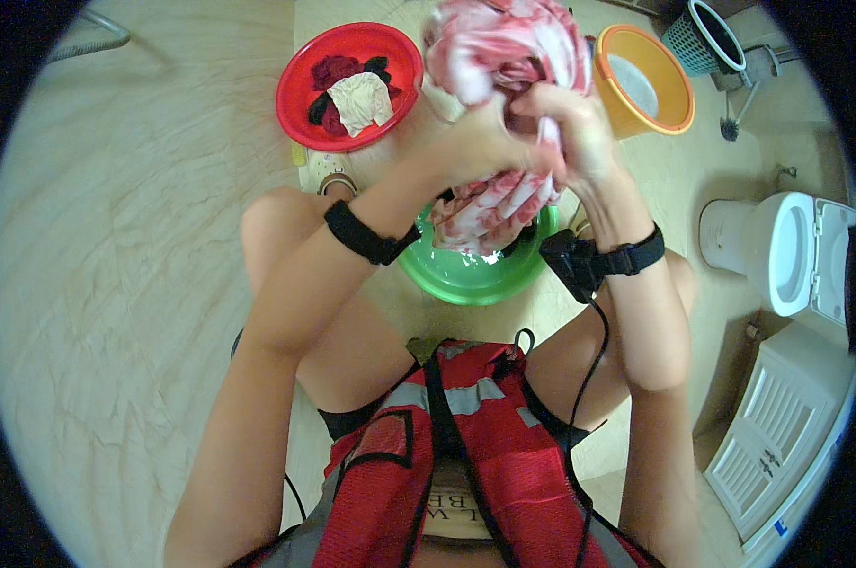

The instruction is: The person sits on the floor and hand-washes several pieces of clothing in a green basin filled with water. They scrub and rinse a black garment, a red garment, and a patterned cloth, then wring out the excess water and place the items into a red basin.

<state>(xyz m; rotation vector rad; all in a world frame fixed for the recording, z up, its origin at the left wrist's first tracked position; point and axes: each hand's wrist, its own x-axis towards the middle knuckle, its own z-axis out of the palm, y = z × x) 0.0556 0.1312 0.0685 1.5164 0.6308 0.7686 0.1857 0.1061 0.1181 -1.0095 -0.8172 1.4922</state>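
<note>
A bunched red-and-white cloth is held up between my two hands, its lower end hanging over a green basin. My left hand, blurred by motion, is closed round the cloth's middle. Beside it, my right hand also grips the cloth, with the fingers wrapped in. One bulky part of the cloth rises beyond my hands; another part hangs below them. The basin has shiny liquid in it and something dark, mostly hidden by the cloth.
Far left stands a red basin with dark red, black and cream clothes. An orange bucket with whitish liquid is at the far right, near a teal basket and a brush. A toilet and white louvred cabinet line the right.
</note>
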